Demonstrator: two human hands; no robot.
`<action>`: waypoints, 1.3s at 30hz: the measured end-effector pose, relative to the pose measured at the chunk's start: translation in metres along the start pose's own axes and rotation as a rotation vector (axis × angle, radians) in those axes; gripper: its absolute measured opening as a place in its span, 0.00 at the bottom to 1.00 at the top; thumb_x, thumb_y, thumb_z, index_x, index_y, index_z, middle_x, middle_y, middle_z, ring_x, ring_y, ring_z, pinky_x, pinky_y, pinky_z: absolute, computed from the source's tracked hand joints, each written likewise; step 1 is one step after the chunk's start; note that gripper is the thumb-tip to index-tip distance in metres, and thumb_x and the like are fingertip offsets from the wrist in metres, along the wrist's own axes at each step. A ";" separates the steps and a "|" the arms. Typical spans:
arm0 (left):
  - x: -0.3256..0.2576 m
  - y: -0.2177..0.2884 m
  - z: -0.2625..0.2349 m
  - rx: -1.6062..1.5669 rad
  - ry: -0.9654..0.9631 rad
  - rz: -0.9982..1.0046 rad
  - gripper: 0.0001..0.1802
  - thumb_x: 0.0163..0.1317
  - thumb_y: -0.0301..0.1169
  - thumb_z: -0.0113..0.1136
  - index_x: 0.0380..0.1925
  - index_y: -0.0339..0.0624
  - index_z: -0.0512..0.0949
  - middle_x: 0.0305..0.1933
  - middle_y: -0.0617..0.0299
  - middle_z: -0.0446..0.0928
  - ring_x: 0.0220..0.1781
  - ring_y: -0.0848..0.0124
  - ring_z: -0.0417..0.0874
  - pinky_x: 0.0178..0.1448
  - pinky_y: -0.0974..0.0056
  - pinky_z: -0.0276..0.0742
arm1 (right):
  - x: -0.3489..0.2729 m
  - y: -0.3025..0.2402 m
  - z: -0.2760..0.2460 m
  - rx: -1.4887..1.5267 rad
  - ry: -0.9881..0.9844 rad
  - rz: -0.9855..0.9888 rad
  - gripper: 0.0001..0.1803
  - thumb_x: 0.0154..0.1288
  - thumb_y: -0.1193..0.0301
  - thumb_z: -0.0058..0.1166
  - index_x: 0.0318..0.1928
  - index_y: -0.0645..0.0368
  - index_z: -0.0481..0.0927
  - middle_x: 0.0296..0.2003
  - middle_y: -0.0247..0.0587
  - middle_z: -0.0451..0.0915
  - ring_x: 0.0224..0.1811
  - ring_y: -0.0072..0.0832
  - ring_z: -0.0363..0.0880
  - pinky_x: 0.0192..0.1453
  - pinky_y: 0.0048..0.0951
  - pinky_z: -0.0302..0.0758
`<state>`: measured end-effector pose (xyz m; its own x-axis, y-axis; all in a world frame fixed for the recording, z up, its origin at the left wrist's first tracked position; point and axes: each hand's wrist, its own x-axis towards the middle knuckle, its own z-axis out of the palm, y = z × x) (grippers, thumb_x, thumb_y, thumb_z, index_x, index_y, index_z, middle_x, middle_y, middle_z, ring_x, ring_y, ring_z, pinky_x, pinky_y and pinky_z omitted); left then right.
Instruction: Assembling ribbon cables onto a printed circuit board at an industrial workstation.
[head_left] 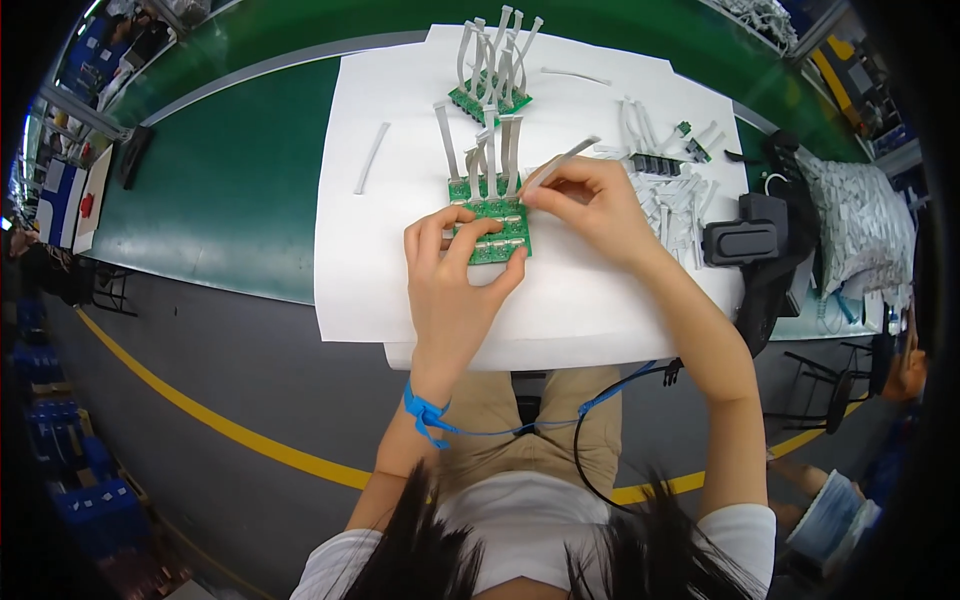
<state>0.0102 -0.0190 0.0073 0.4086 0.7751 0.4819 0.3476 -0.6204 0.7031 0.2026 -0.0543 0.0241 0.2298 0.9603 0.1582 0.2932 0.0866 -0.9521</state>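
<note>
Partly hidden: green board (492, 228) under left hand (455, 275) grip; right hand (590, 205) pinches ribbon strip (563, 160).

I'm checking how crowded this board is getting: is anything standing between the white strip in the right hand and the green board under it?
Nothing separate lies between them. The right hand pinches a white ribbon strip at the green circuit board, steadied by the left hand. Only the upright strips already on the board crowd it from the left.
</note>
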 end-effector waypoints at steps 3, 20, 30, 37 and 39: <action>0.000 -0.004 -0.001 0.025 -0.002 0.008 0.15 0.48 0.30 0.76 0.37 0.44 0.85 0.48 0.62 0.75 0.54 0.61 0.72 0.43 0.60 0.77 | -0.001 0.004 0.003 0.166 0.000 0.001 0.09 0.66 0.72 0.64 0.40 0.67 0.88 0.38 0.38 0.88 0.38 0.18 0.83 0.44 0.23 0.80; 0.013 0.009 -0.007 -0.330 0.100 -0.185 0.07 0.57 0.24 0.72 0.37 0.38 0.88 0.38 0.59 0.86 0.42 0.69 0.83 0.49 0.65 0.77 | -0.007 -0.008 0.012 0.172 -0.121 -0.081 0.09 0.67 0.73 0.64 0.45 0.61 0.89 0.41 0.38 0.84 0.42 0.21 0.81 0.46 0.21 0.78; 0.017 -0.006 -0.003 -0.495 0.032 -0.199 0.06 0.60 0.26 0.71 0.35 0.36 0.86 0.34 0.62 0.85 0.34 0.76 0.77 0.41 0.70 0.70 | -0.008 -0.016 0.012 0.165 -0.089 -0.068 0.10 0.65 0.69 0.65 0.44 0.59 0.89 0.35 0.33 0.83 0.33 0.17 0.76 0.36 0.21 0.71; 0.022 0.005 0.011 -0.598 0.017 -0.244 0.06 0.62 0.23 0.68 0.37 0.32 0.86 0.37 0.57 0.85 0.35 0.76 0.82 0.40 0.71 0.78 | -0.008 -0.005 0.006 -0.076 -0.132 -0.198 0.08 0.61 0.70 0.66 0.38 0.61 0.89 0.29 0.36 0.86 0.29 0.19 0.80 0.35 0.24 0.75; 0.025 0.007 0.009 -0.608 0.003 -0.217 0.06 0.63 0.21 0.66 0.38 0.31 0.85 0.37 0.56 0.85 0.36 0.74 0.84 0.39 0.71 0.80 | -0.008 -0.016 0.002 -0.038 -0.127 -0.080 0.09 0.60 0.70 0.68 0.38 0.62 0.89 0.29 0.37 0.86 0.29 0.19 0.80 0.34 0.23 0.75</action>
<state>0.0307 -0.0046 0.0195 0.3800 0.8763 0.2962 -0.1189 -0.2712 0.9551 0.1939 -0.0628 0.0370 0.0855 0.9768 0.1964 0.3415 0.1565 -0.9268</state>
